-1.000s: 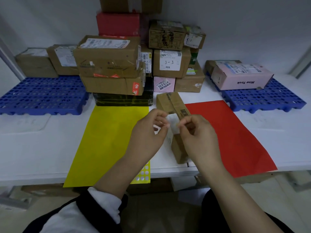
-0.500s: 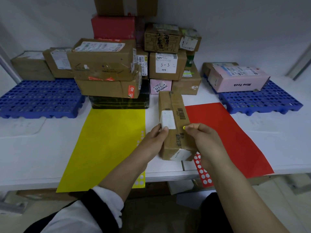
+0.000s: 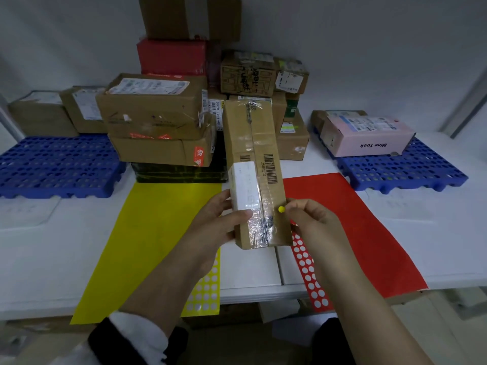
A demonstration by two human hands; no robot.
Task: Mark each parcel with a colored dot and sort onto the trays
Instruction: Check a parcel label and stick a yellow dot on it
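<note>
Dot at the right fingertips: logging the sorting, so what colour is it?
Yellow; the dot shows best in the head view.

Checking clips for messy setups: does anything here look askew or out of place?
Mildly: the red dot sheet and yellow dot sheet hang over the table front edge, and the red paper lies skewed across it. Nothing looks spilled.

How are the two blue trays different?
The left blue tray carries two brown boxes at its back; the right blue tray carries a pink box. The left blue tray shows more bare surface than the right blue tray. Both are blue plastic grids full of holes.
</note>
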